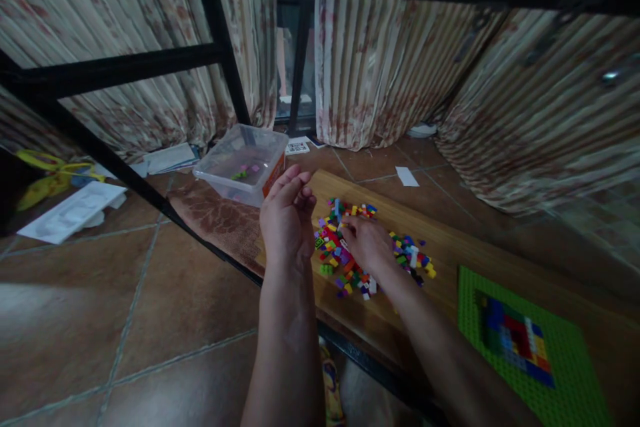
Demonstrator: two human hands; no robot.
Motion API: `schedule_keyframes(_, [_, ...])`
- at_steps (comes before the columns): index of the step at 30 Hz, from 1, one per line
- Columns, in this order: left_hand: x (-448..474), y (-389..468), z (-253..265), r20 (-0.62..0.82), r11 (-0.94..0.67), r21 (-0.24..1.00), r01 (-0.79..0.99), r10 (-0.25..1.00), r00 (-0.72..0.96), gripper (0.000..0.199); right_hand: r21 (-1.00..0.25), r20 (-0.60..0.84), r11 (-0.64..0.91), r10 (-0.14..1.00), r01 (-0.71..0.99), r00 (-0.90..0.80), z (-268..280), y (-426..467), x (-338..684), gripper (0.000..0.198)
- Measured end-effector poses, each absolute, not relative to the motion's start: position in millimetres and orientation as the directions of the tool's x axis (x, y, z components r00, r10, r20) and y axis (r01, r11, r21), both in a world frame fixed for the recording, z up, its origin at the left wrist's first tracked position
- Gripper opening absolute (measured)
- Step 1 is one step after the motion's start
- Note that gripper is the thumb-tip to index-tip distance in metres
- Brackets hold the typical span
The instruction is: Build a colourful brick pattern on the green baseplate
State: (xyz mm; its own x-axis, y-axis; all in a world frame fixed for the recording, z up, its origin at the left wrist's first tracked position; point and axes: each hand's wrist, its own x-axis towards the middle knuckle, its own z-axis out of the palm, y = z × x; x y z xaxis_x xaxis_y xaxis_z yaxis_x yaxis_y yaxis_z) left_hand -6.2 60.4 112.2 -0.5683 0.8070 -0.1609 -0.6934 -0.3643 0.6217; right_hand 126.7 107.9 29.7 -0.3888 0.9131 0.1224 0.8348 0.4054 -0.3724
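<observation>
My left hand [287, 217] is raised at the near left side of the brick pile, palm turned up. Its fingers are curled in, and whatever may be between them is hidden. Down among the loose toy bricks [353, 277] is my right hand [371, 243], its thumb and fingers drawn together at the pile's left part. I cannot make out which brick, if any, is in that pinch. A green baseplate [570, 347] lies to the right, carrying a built block of blue, red, white and yellow bricks [520, 340].
The bricks lie on a wooden board [445, 240]. Behind my left hand stands a clear plastic bin [215, 177] with a few bricks inside. A black metal frame [150, 187] crosses the left side. White packaging [70, 213] rests on the tiled floor; curtains hang behind.
</observation>
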Motion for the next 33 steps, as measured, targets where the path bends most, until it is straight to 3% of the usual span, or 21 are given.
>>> schedule_keyframes(11, [-3.4, 60.7, 112.2, -0.183, -0.353, 0.611, -0.708, 0.808, -0.561, 0.019, -0.413, 0.182, 0.397, 0.918, 0.82, -0.353, 31.3, 90.9, 165.0, 0.02])
schedule_keyframes(18, [-3.3, 61.1, 111.5, -0.195, -0.341, 0.618, -0.708, 0.806, -0.558, 0.019, -0.393, 0.17, 0.499, 0.865, 0.772, -0.472, 30.6, 76.4, 152.3, 0.015])
schedule_keyframes(23, [-4.4, 61.4, 110.3, -0.186, -0.351, 0.611, -0.709, 0.807, -0.56, 0.018, -0.483, 0.194, 0.515, 0.852, 0.709, -0.487, 23.5, 76.5, 170.1, 0.016])
schedule_keyframes(29, [-5.2, 61.3, 109.3, -0.178, -0.347, 0.617, -0.706, 0.813, -0.555, 0.021, -0.498, 0.234, 0.476, 0.878, 0.724, -0.417, 21.1, 79.0, 200.7, 0.023])
schedule_keyframes(33, [-5.8, 61.0, 108.8, -0.162, -0.347, 0.625, -0.699, 0.818, -0.551, 0.027, -0.444, 0.226, 0.43, 0.903, 0.786, -0.366, 20.7, 76.7, 212.3, 0.024])
